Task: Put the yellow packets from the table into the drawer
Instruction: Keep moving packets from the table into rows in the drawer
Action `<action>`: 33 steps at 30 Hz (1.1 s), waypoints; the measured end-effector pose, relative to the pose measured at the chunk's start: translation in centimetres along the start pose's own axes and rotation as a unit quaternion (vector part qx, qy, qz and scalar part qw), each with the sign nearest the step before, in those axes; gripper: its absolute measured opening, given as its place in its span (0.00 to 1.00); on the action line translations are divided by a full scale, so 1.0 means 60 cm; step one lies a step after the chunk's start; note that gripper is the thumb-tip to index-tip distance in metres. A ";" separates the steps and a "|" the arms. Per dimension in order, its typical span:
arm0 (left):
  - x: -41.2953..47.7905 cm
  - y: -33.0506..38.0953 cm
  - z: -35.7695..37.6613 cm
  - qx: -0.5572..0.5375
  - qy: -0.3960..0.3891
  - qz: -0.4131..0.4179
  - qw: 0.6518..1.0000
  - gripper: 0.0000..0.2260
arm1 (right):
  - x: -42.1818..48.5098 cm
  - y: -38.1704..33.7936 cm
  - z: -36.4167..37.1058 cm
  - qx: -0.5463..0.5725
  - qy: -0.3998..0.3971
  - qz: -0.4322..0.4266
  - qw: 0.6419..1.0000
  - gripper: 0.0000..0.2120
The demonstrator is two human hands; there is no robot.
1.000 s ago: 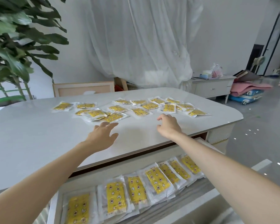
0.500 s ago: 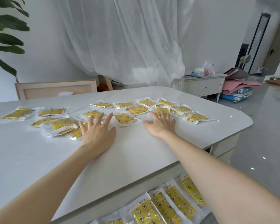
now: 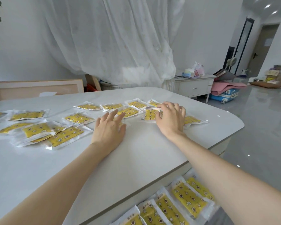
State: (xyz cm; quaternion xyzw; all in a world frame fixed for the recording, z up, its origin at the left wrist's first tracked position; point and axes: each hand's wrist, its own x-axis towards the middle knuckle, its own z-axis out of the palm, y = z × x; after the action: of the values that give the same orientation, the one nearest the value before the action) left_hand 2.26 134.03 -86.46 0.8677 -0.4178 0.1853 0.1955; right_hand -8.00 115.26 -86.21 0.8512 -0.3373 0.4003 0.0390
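**A:** From the head camera, where are the yellow packets (image 3: 79, 118)?

**B:** Most are scattered over the far half of the white bench (image 3: 136, 159), some overlapping at the left. Another row of packets (image 3: 188, 198) lies side by side below the bench's near edge.

**A:** And the left hand (image 3: 109, 127)?

**B:** It is released. The palm is down on the bench and the fingers are straight and spread, with the tips over a packet that is mostly hidden.

**A:** The right hand (image 3: 170, 119)?

**B:** It is at the right cluster with its fingers bent down over the packets. The thumb touches the edge of one packet (image 3: 150, 114). I cannot tell whether it is actually grasping that packet.

**A:** Anything behind?

**B:** A sheer white curtain (image 3: 120, 46), a low white cabinet (image 3: 193, 86) and a blue suitcase (image 3: 225, 95) on the floor.
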 end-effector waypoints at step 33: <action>-0.202 -0.084 -0.168 0.136 -0.215 -0.113 0.961 0.20 | -0.177 -0.230 -0.124 0.049 -0.383 -0.089 0.918 0.27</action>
State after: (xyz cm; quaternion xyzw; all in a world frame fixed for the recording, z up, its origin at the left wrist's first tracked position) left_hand -2.39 149.81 -84.68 0.9470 -0.3201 0.0263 0.0012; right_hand -9.31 134.13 -85.87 0.9667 -0.2290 0.0543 -0.1000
